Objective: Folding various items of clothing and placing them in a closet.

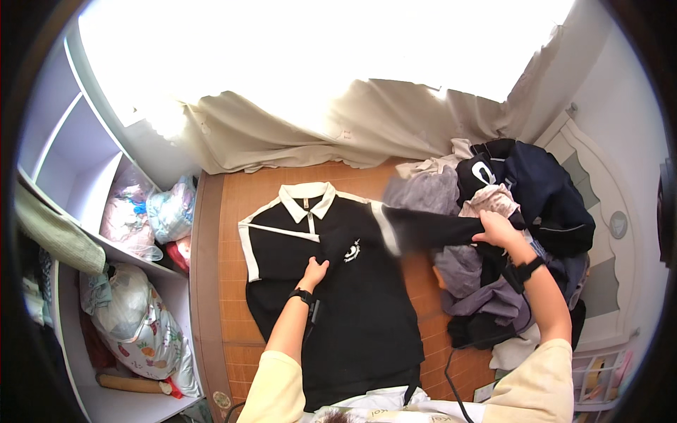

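Observation:
A black long-sleeved shirt (pixel 352 310) with a white collar, white shoulder stripes and a small white chest print lies front up before me, its collar pointing away. Its left-hand sleeve is folded in across the chest. My left hand (pixel 317 272) rests at the middle of the chest, fingers curled onto the black cloth by that folded sleeve. Out to the right, my right hand (pixel 496 231) grips the end of the other sleeve (pixel 441 228), which is stretched sideways and partly blurred. The shirt's hem lies close to my body.
A heap of dark and grey clothes (pixel 543 190) sits at the right, next to a white panelled headboard (pixel 599 176). White shelves (pixel 77 151) with bagged items stand left. A beige curtain (pixel 282 134) hangs along the far edge of the brown mat (pixel 226 204). A black cable (pixel 451 384) runs near my right arm.

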The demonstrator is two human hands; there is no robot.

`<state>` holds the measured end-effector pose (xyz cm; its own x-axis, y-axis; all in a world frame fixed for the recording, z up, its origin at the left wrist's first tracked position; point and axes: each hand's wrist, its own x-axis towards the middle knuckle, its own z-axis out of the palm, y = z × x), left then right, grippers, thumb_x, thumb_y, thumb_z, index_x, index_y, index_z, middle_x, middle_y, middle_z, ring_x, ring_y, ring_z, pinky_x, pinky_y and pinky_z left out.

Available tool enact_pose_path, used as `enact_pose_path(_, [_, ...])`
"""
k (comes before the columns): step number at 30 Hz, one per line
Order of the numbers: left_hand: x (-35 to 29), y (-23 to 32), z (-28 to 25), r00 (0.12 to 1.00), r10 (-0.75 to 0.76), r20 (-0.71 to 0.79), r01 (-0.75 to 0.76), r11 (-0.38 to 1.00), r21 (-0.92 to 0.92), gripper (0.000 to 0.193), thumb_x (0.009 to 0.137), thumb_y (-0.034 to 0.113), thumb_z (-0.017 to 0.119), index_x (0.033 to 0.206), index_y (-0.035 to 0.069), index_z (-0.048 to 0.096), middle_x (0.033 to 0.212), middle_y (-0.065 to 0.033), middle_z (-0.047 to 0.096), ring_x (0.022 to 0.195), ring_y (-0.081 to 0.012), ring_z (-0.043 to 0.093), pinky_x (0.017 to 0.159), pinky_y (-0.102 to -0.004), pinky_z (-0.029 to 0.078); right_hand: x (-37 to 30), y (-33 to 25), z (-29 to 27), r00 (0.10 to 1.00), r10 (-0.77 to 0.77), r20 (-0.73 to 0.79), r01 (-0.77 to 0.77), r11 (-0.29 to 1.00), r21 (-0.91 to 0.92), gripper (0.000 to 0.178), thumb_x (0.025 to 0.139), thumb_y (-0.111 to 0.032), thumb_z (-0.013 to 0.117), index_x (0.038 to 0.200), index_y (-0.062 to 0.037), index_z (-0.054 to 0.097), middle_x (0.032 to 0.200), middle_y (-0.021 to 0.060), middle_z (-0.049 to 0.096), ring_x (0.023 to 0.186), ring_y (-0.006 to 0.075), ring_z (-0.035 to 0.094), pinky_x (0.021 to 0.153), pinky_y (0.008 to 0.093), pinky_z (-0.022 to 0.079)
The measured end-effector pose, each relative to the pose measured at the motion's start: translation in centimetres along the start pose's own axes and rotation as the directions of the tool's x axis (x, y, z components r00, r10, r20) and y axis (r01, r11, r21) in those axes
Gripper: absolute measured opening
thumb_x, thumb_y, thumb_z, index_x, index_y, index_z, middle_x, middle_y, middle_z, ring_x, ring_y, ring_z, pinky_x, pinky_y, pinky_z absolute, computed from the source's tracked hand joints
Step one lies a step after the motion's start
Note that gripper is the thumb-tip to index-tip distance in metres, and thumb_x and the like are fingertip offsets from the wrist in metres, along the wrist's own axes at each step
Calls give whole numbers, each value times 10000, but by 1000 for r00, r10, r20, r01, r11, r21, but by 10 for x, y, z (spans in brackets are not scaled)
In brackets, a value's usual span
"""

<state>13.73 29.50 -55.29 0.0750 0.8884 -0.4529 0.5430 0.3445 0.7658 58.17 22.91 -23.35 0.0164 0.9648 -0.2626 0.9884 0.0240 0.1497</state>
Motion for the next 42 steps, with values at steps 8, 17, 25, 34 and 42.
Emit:
enact_pose_path(8, [-11, 43, 38, 890, 428, 155, -453, 868, 202, 490, 736, 243, 710, 1184, 143, 537, 1033, -114, 585, 954, -314, 567, 797, -409, 467, -15, -4, 21, 964, 179, -195, -165, 982, 87, 324, 657, -111, 720, 898, -53, 511, 879, 141, 592, 853, 337, 603, 731, 435, 480])
enact_pose_path(17, [-26, 44, 39, 749, 313, 584, -631, 605, 485, 555, 819, 327, 648, 1330, 204, 472, 1391, -98, 392, 1216, -300, 430, 972, -447, 383, 0, -6, 34, 978, 204, 38, -197, 851, 487, 229, 639, -44, 641, 827, -36, 513, 759, 164, 572, 789, 339, 592, 714, 374, 467])
enact_pose_path(25, [-68, 120, -29, 588, 319, 744, 551, 516, -656, 924, 853, 736, 255, 1478, 121, -36, 1503, -213, 165, 1288, -395, 374, 983, -549, 367, 2, -175, -36, 838, -515, -180, 413, 382, 827, 435, 816, -145, 654, 1205, -33, 496, 1147, 132, 560, 1043, 221, 553, 920, 327, 435])
enact_pose_path(34, [-87, -35, -74, 986, -148, 80, 158, 979, -129, 808, 804, 616, 563, 1324, 20, 399, 1356, -227, 433, 1238, -364, 437, 1008, -411, 366, 9, -234, 82, 708, -691, 146, 366, 536, 761, 420, 892, -228, 547, 1260, -36, 479, 1170, 187, 556, 1019, 288, 579, 900, 373, 453])
enact_pose_path(42, [-124, 2, -37, 959, -115, 259, -128, 638, 760, 567, 743, 436, 680, 1138, 68, 510, 1104, -138, 600, 1011, -345, 597, 851, -568, 425, 99, -211, 264, 886, -177, 428, -303, 477, 825, 216, 797, -227, 582, 860, -22, 567, 751, 155, 611, 766, 310, 618, 660, 417, 498])
